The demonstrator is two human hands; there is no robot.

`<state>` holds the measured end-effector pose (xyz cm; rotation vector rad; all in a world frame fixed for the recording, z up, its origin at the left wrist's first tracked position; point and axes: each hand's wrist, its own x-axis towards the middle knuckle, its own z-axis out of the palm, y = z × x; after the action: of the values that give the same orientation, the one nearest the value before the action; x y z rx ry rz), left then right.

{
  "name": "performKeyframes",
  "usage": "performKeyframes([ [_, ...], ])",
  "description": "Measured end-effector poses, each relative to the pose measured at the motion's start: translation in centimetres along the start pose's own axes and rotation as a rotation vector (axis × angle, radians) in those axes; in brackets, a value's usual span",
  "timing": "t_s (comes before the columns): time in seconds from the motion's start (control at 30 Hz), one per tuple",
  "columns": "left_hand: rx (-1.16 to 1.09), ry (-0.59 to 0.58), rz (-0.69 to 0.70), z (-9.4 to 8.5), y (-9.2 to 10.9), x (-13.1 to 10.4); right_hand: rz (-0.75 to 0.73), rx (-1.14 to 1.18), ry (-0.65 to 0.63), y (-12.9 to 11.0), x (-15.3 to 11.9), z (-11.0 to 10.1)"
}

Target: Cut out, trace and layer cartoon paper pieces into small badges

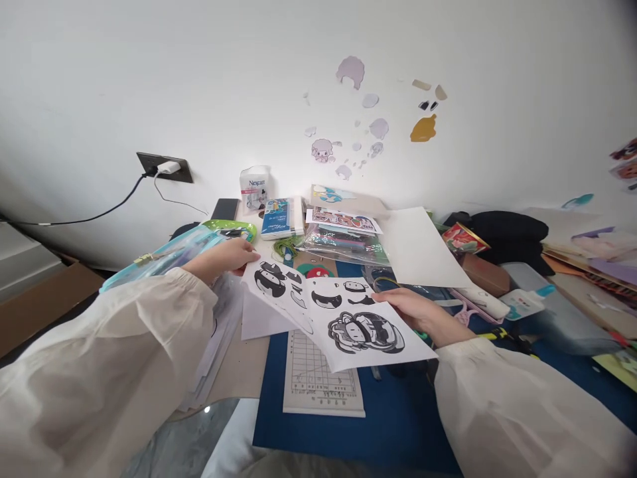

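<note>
A white sheet of paper (318, 332) with black cartoon drawings is held up above the desk, creased down its middle. My left hand (229, 255) grips its upper left edge, fingers closed on it. On the right, my right hand (415, 309) pinches the upper right edge, thumb lying over the sheet. Beneath the paper lies a lined notepad (323, 398) with handwriting, partly covered, resting on a blue mat (393, 425). Another white sheet (261, 322) shows under the left part of the drawing.
Behind are a Nexcare pack (255, 189), a blue box (277, 218), and a clear bag (343, 245) with prints on top. A large white sheet (423, 245) leans right of them. Pink scissors (466, 312) and several pouches crowd the right. A light-blue folder (164, 255) sits left.
</note>
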<state>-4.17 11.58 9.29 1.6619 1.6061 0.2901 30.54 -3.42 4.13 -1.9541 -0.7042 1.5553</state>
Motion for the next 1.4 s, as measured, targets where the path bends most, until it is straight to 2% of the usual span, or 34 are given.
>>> performKeyframes([
  [0.1, -0.003, -0.062, -0.095, 0.5, 0.1, 0.8, 0.032, 0.017, 0.014, 0.1, 0.5, -0.3],
  [0.3, -0.039, -0.032, -0.124, 1.6, 0.7, 3.1, 0.042, 0.022, 0.087, -1.4, 3.7, -0.4],
  [0.43, -0.055, -0.019, -0.131, 1.7, 1.0, 4.3, 0.031, 0.001, 0.129, -2.4, 4.9, -0.5],
  [0.73, -0.079, 0.011, -0.097, 2.3, 1.0, 6.1, -0.028, -0.062, 0.194, -3.0, 5.9, -0.2],
  [0.93, 0.002, 0.003, -0.058, 2.8, 0.3, 5.8, -0.065, -0.202, 0.222, -2.7, 5.8, 0.2],
  [1.07, 0.096, 0.045, -0.005, 2.4, 0.8, 4.9, -0.156, -0.342, 0.276, -3.0, 4.4, -0.5],
  [1.2, 0.196, 0.164, 0.150, 1.4, 2.2, 2.2, -0.394, -0.497, 0.430, -3.0, 0.6, 0.2],
  [1.23, 0.214, 0.182, 0.198, 1.2, 2.6, 1.3, -0.468, -0.529, 0.453, -2.8, -0.7, 1.0],
  [1.3, 0.236, 0.184, 0.285, 1.0, 3.3, -0.8, -0.613, -0.582, 0.412, -2.0, -3.3, 3.3],
  [1.33, 0.238, 0.175, 0.319, 1.0, 3.6, -1.7, -0.683, -0.601, 0.363, -1.4, -4.4, 4.8],
  [1.4, 0.224, 0.135, 0.363, 1.2, 3.9, -3.2, -0.894, -0.703, 0.172, -0.1, -6.2, 8.0],
])
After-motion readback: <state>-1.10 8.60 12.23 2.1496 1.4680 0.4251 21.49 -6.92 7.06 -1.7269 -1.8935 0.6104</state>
